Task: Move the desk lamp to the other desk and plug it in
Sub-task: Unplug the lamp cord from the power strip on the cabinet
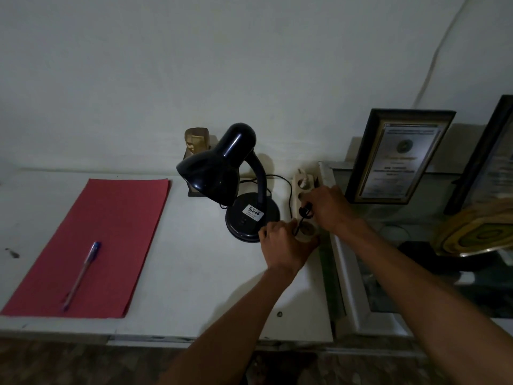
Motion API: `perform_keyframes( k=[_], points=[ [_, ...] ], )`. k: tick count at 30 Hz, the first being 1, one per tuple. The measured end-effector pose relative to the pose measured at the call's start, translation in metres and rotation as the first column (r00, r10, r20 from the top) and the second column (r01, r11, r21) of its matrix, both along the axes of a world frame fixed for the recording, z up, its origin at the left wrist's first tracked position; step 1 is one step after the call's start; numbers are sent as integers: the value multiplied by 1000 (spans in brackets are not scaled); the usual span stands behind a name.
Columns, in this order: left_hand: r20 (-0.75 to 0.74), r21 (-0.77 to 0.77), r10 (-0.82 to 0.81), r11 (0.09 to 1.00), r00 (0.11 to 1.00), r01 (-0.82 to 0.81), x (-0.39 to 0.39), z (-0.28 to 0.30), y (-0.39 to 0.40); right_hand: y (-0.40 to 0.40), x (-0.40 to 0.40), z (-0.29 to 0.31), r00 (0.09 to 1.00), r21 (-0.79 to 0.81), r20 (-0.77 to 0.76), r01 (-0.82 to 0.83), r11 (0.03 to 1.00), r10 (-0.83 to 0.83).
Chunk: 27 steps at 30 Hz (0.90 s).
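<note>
A black gooseneck desk lamp (238,190) stands unlit on the white desk (200,273), its round base carrying a white label. Its black cord (288,190) loops behind the base to a cream power strip (302,187) lying at the desk's right edge. My right hand (330,209) pinches the lamp's black plug (305,211) at a middle socket of the strip. My left hand (286,245) presses on the near end of the strip, holding it down beside the lamp base.
A red paper folder (111,232) with a pen (83,273) on it lies at the desk's left. A small gold figurine (195,144) stands behind the lamp. Framed certificates (394,157) and a wooden plaque (477,232) sit on the glass-topped cabinet to the right.
</note>
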<state>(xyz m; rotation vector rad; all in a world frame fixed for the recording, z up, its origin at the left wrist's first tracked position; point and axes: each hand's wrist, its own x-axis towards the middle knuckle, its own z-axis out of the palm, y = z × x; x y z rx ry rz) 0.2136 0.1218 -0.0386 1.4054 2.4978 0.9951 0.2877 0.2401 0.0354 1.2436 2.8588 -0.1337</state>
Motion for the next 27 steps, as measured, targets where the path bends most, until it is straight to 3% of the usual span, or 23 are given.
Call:
perform_keyframes(
  k=[14,17,20,24,27],
  points=[
    [13,-47,-20,999,1000,20,-2,1,-4,10,5,29,976,-97,-205,-89,991,68],
    [58,-20,-145,989,988,146,-14,5,-11,1,11,28,960,-136,-275,-95,986,55],
    [221,164,-265,959,939,232,-35,14,-29,-2,21,35,904,-129,-423,-126,984,61],
    [533,234,-217,967,818,104,-62,38,-47,-11,27,43,847,-57,-519,-170,984,116],
    [550,286,-282,948,786,140,-68,59,-50,-22,19,45,833,-34,-518,-249,968,196]
  ],
)
